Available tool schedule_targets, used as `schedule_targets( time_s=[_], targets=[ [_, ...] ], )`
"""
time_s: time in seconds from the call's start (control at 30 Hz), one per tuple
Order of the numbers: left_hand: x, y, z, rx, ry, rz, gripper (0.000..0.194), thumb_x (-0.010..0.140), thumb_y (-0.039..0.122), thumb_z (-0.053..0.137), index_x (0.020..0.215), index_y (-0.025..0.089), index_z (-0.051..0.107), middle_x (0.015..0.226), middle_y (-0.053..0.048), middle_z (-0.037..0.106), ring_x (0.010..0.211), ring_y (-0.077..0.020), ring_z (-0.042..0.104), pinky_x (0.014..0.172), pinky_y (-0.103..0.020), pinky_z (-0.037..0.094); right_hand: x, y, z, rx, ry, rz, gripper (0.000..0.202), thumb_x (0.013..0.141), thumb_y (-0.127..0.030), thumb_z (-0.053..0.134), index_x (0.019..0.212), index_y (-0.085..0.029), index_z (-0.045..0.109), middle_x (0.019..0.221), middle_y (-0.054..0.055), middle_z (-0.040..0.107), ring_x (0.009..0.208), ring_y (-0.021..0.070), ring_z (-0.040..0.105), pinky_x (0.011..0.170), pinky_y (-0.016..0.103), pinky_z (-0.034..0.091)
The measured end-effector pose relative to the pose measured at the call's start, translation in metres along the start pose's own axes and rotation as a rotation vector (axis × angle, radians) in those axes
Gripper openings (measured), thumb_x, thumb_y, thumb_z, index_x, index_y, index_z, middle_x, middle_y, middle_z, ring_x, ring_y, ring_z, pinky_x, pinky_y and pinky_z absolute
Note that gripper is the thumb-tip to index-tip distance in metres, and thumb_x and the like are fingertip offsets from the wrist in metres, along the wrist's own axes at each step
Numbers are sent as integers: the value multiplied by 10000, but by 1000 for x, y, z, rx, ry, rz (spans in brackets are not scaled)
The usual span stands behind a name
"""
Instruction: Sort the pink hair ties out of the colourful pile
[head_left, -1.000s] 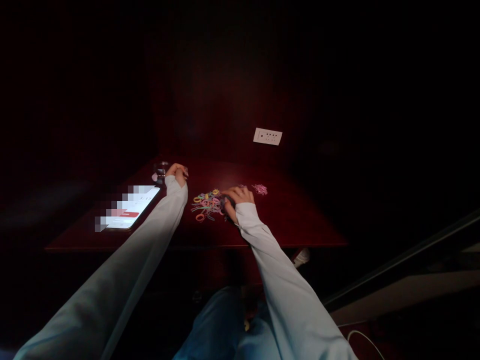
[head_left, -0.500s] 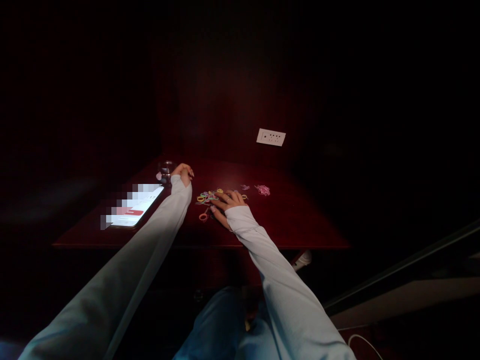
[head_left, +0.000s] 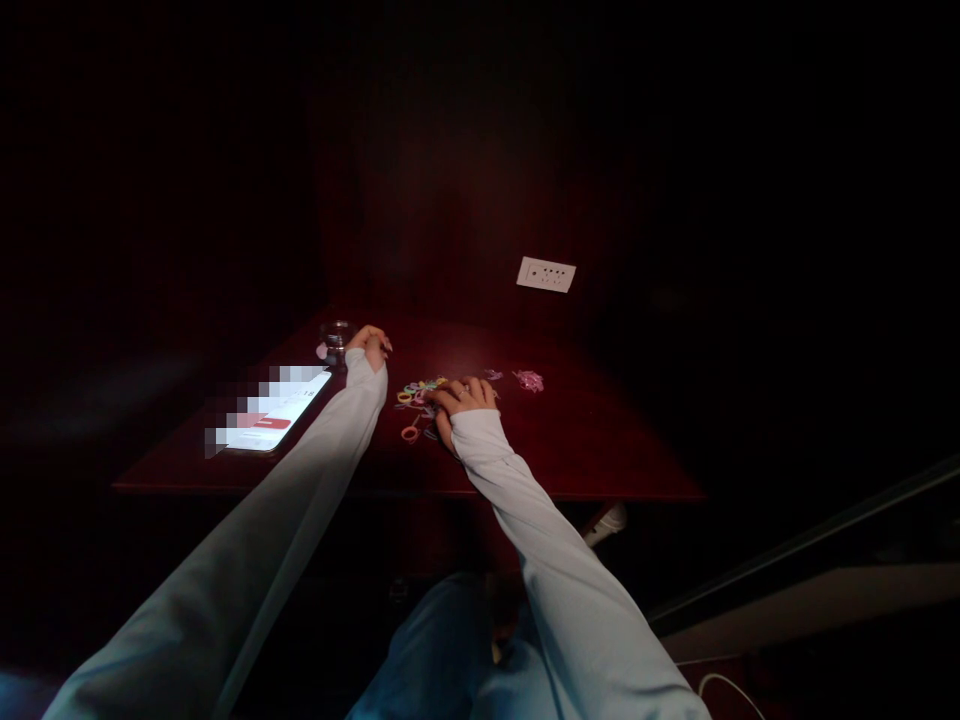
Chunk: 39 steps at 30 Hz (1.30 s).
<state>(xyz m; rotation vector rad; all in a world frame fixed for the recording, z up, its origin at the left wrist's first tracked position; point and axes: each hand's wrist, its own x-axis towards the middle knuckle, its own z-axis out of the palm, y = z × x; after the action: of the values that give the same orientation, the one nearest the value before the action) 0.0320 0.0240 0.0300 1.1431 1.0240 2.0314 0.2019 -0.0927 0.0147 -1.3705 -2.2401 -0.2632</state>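
My right hand (head_left: 466,396) lies palm down over a loose pile of coloured hair ties (head_left: 414,393), its fingers spread and bent, covering part of them. An orange hair tie (head_left: 410,433) lies just left of its thumb side. My left hand (head_left: 371,342) is bent at the wrist beside a clear round jar (head_left: 335,338); its fingers are curled together, and whatever they may hold is hidden. Beyond my right hand sit a small pinkish-purple cluster (head_left: 493,375) and a larger heap of pink bands (head_left: 529,381).
A lit phone (head_left: 300,408) lies on the left of the dark red table (head_left: 570,450). A small pale pink item (head_left: 322,351) is by the jar. A white socket panel (head_left: 546,274) is on the back wall. A white cable (head_left: 731,684) shows at the lower right.
My right hand has shifted slightly over the hair ties, its thumb now tucked further under. My left hand keeps its curled pose. The whole view has moved a little.
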Motion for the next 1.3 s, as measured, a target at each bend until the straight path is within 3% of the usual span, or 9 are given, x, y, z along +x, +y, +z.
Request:
schedule_targets(
  time_s=[0.1,0.2,0.4,0.6,0.83,1.1,1.3],
  targets=[
    [-1,3,1,-65,67,-47,203,709,98,434,543,214,413,535,12,481,499,-107,432,482,-223,305,5,-6,4,-1,-61,-16,432,942,-176,541,1302,-319,731,1366,57,672,1248,297,470,1111,481,323],
    [-3,6,2,-59,58,-84,206,698,82,421,540,214,418,533,13,481,507,-112,430,487,-223,305,8,-6,6,8,-85,28,477,936,-146,518,1303,-363,732,1368,42,673,1238,300,472,1112,499,315],
    [-6,12,2,-89,46,-88,233,714,54,414,542,211,426,540,17,476,506,-109,422,505,-222,299,8,-3,1,37,-14,143,456,937,-133,507,1275,-331,741,1306,49,700,1252,298,462,1121,493,285],
    [-6,11,3,-110,55,-84,241,714,43,428,533,202,436,521,26,478,482,-98,411,494,-215,282,5,-8,-4,17,-45,104,296,956,-218,556,1132,-285,785,1305,41,703,1248,288,460,1146,471,248],
    [-4,8,3,-166,37,-35,244,711,36,449,521,189,449,507,31,481,455,-82,413,478,-215,257,3,-5,-2,40,28,210,233,959,-232,584,1023,-280,802,1212,37,733,1213,285,467,1088,453,271],
    [-4,9,5,-186,45,-66,276,705,-7,404,512,183,457,500,17,493,462,-96,422,478,-233,263,3,-2,5,32,-20,170,261,895,-486,749,1081,-312,806,1282,45,695,1233,298,448,1087,462,257],
    [-5,7,4,-189,50,-46,267,710,-3,417,524,186,455,509,27,490,463,-93,429,483,-230,271,4,3,7,101,-24,168,147,893,-424,775,1000,-333,818,1260,19,700,1240,285,416,1070,453,234]
  ],
)
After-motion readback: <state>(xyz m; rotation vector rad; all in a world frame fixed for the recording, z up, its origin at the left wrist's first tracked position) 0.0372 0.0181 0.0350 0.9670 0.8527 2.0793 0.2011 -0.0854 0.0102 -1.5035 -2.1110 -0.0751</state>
